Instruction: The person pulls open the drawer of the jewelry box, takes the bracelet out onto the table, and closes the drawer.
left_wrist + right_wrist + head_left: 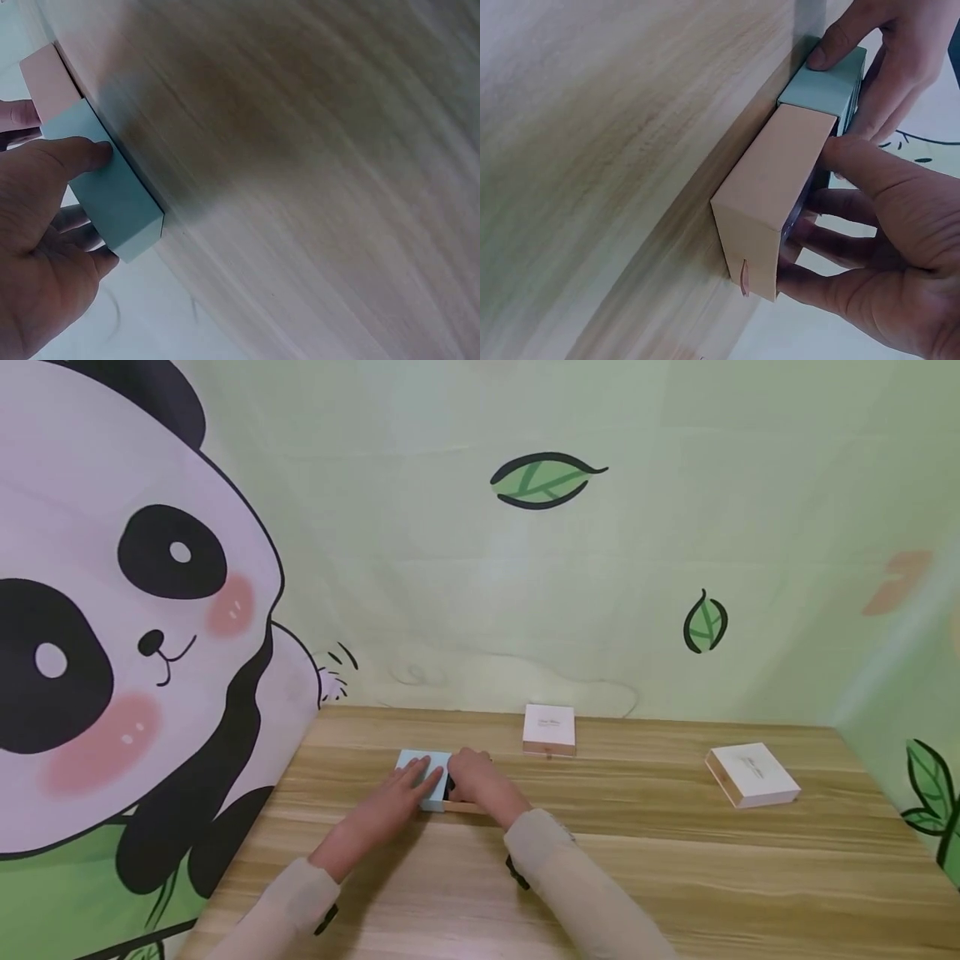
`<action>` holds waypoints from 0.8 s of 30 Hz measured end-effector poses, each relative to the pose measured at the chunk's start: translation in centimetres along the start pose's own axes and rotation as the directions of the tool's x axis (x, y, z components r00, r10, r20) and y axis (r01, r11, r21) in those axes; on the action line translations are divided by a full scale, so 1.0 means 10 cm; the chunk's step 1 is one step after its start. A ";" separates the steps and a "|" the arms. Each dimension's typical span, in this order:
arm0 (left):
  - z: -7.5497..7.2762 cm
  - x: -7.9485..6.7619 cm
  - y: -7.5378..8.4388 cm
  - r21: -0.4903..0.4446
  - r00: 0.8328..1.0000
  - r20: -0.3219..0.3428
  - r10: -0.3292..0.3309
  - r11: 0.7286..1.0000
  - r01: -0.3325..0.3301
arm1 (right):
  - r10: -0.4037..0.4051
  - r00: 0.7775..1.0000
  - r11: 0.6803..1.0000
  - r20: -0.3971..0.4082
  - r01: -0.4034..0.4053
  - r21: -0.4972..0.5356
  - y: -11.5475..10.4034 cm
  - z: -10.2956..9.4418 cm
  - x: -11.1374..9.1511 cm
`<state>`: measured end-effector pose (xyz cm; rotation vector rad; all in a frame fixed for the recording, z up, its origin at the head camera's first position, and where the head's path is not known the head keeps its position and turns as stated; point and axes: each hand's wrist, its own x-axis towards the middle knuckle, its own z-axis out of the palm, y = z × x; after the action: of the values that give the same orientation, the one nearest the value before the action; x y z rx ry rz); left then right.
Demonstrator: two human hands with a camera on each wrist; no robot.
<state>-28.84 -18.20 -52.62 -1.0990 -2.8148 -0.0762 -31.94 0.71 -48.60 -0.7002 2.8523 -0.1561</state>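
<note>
A light blue sliding box [422,758] lies on the wooden table, its pinkish-tan drawer [769,172] drawn out to the right. My left hand [390,793] grips the blue sleeve, thumb on the front side and fingers across the top, as the left wrist view shows. Inside the drawer are the bent fingers of my right hand [480,779], with the thumb near the sleeve's edge. Something dark [451,788] shows in the drawer beside them; its kind is hidden, and whether the fingers pinch it cannot be seen. A small ribbon tab [745,277] hangs from the drawer's end.
A white box [549,727] with tan sides stands at the table's back edge, right of my hands. Farther right lies another white box [753,775], turned at an angle. Behind the wooden table [637,868] hangs a green backdrop [420,552] with a panda and leaves.
</note>
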 end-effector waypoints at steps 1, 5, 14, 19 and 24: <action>0.00 0.00 0.00 -0.004 1.000 0.009 -0.005 1.000 0.005 | -0.002 1.000 1.000 0.000 0.002 0.014 0.00 0.00 -0.01; 0.02 0.00 0.01 -0.006 1.000 0.024 -0.010 1.000 0.010 | -0.012 1.000 0.999 0.013 0.011 0.039 0.02 -0.01 -0.03; 0.05 0.02 -0.03 0.036 1.000 -0.008 0.029 0.999 -0.028 | -0.097 0.994 0.987 0.042 0.091 0.132 0.19 -0.03 0.01; 0.03 0.04 -0.03 0.057 0.999 -0.019 0.036 0.998 -0.035 | -0.169 0.985 0.968 0.039 0.159 0.195 0.29 -0.05 0.00; 0.01 0.04 -0.02 0.057 0.999 -0.019 0.037 0.998 -0.035 | -0.236 0.971 0.955 0.021 0.228 0.189 0.33 -0.06 -0.04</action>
<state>-29.25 -18.07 -52.71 -1.1296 -2.7606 -0.0047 -33.17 3.80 -48.44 -0.9830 2.6619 -0.4300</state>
